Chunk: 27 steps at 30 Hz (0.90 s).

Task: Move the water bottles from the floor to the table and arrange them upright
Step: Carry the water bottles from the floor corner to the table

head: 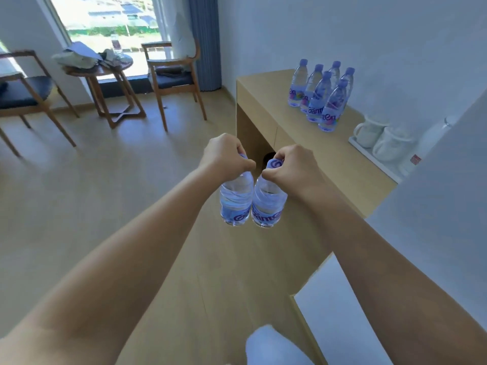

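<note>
The left hand point(226, 154) grips 1 bottle point(235, 200) by its neck, the right hand point(291, 165) another bottle point(268, 204); both hang side by side, touching, above the wooden floor point(105, 193). 6 bottles point(320, 94) stand upright on the table point(268, 101) ahead.

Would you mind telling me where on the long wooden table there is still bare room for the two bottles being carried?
The table is bare from its far left end up to the bottle cluster, and along the front edge beside it. A smaller gap lies between the cluster and the white tray. The near end is crowded with mugs.
</note>
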Each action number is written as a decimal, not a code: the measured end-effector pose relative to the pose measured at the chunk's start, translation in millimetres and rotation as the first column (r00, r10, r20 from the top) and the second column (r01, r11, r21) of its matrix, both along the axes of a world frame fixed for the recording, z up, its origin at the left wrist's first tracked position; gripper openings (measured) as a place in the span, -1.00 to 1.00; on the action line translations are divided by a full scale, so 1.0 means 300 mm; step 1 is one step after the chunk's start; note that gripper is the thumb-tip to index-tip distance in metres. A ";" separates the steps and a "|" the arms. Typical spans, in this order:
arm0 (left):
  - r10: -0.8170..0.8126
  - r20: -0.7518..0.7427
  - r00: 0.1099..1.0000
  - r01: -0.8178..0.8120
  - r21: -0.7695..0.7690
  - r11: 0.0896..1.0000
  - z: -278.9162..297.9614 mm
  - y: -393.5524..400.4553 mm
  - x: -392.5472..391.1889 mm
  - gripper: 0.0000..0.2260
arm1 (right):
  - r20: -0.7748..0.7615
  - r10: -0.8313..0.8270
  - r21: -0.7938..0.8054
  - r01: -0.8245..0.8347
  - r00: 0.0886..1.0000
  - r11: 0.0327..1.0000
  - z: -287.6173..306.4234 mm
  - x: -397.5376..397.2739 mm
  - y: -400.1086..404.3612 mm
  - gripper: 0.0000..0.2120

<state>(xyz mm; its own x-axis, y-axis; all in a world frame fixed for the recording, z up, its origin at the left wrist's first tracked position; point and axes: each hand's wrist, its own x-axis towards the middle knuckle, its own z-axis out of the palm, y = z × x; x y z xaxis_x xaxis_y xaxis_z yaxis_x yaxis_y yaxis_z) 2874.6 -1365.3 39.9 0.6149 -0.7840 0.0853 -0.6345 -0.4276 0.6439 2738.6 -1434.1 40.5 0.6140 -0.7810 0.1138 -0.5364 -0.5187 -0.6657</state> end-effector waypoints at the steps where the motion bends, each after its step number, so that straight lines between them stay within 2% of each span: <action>1: -0.008 -0.012 1.000 0.008 -0.009 1.000 -0.006 -0.035 0.028 -0.79 | -0.001 -0.019 -0.004 0.019 1.000 1.000 0.000 0.024 -0.032 -0.85; 7: -0.065 -0.017 0.998 0.064 -0.064 0.996 -0.033 -0.267 0.166 -0.77 | 0.014 -0.104 0.006 0.104 0.994 0.995 -0.028 0.153 -0.239 -0.79; 13: -0.161 0.001 0.987 0.161 -0.020 0.987 -0.013 -0.574 0.296 -0.83 | 0.023 -0.169 0.036 0.168 0.985 0.985 -0.035 0.253 -0.489 -0.83; 17: -0.215 -0.015 0.976 0.215 -0.015 0.977 0.007 -0.803 0.374 -0.78 | -0.006 -0.221 0.060 0.221 0.975 0.973 -0.030 0.320 -0.673 -0.83; 27: -0.330 -0.037 0.943 0.328 -0.033 0.944 0.013 -1.231 0.501 -0.80 | 0.005 -0.382 0.016 0.382 0.924 0.924 0.007 0.427 -1.038 -0.76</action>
<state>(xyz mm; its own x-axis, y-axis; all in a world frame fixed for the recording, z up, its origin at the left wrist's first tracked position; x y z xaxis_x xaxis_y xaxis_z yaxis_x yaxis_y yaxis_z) 3025.0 -1734.5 43.8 0.3265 -0.9411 0.0884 -0.7093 -0.1821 0.6810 2866.7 -1745.6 42.6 0.2682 -0.9577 0.1043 -0.6863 -0.2660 -0.6770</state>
